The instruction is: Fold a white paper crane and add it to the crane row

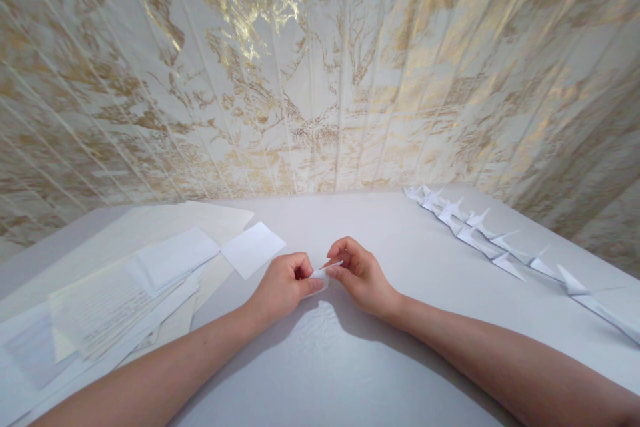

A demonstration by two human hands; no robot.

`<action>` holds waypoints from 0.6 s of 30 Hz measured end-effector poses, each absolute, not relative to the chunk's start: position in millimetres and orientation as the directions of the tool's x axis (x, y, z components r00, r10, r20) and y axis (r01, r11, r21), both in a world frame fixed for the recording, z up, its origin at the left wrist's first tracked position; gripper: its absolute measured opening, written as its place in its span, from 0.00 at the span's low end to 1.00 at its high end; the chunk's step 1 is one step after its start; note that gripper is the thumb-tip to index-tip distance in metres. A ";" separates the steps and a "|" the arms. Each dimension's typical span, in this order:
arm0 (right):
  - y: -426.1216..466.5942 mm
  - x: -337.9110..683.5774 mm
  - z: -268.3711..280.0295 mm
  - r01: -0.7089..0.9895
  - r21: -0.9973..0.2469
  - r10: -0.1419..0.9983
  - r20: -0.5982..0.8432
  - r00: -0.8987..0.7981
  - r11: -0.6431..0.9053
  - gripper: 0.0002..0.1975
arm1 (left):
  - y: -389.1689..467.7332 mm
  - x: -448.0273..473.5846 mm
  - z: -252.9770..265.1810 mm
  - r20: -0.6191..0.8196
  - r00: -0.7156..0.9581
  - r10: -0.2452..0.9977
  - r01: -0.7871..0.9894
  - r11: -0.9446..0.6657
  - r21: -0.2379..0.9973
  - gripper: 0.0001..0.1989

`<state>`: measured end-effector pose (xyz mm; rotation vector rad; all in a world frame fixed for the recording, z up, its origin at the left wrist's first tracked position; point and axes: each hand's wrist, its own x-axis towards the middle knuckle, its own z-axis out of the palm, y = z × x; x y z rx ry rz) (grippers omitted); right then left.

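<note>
A small piece of folded white paper (320, 274) is held just above the table between my two hands. My left hand (286, 283) pinches its left side, with the thumb along the front. On the other side my right hand (361, 278) grips a narrow raised point of the paper between thumb and fingers. Fingers cover much of the paper, so its full shape is hidden. Behind my left hand a flat square sheet of white paper (254, 249) lies on the table.
Several folded white paper cranes (470, 237) stand in slanting rows at the right. Loose sheets, some printed (125, 307), and a stack of white paper (175, 257) spread over the left side. A gold-patterned curtain (320, 80) hangs behind the white table (320, 373).
</note>
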<state>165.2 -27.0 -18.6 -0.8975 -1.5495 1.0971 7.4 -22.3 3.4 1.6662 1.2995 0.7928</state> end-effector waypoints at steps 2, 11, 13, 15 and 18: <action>-26.0 166.6 -19.6 0.040 -0.946 0.923 0.305 -0.236 0.323 0.05 | -21.8 7.0 0.5 -0.034 0.269 0.963 0.395 -0.078 0.915 0.12; -20.4 171.0 -24.6 0.189 -0.902 0.903 0.333 -0.271 0.389 0.09 | -18.1 5.8 0.4 -0.040 0.355 0.934 0.350 -0.093 0.932 0.14; -19.7 170.0 -26.5 0.131 -0.925 0.913 0.316 -0.258 0.358 0.11 | -17.8 5.9 0.5 -0.058 0.301 0.952 0.254 -0.021 0.967 0.13; -19.9 169.0 -27.7 0.059 -0.943 0.915 0.301 -0.270 0.327 0.16 | -17.8 6.6 0.4 -0.075 0.251 0.965 0.128 0.043 0.991 0.13; -21.3 167.9 -27.6 0.003 -0.947 0.901 0.303 -0.311 0.320 0.20 | -18.6 8.3 0.5 -0.083 0.221 0.972 0.005 0.084 0.996 0.11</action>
